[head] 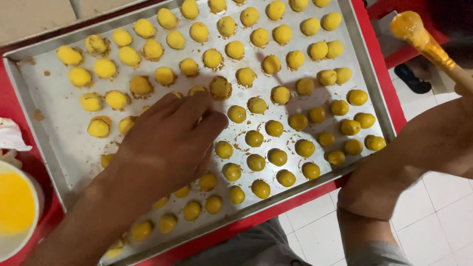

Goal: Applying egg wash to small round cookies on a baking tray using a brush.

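Note:
A metal baking tray (47,123) holds several rows of small round yellow pastry balls (256,106). My left hand (170,140) lies palm down over the middle of the tray, fingertips touching the balls near one crumbly ball (220,87); whether it pinches one is hidden. At the right edge of the view, off the tray, only a sliver of my right hand (465,88) shows, gripping a wooden-handled pastry brush (423,42) with glaze-coated bristles raised above the tray's right corner. My right forearm (409,157) crosses below the tray's right rim.
The tray rests on a red table (379,54). A white bowl of yellow egg wash (15,207) stands at the left edge, with crumpled white tissue (10,135) above it. White floor tiles (433,226) and a dark sandal (411,79) show at the right.

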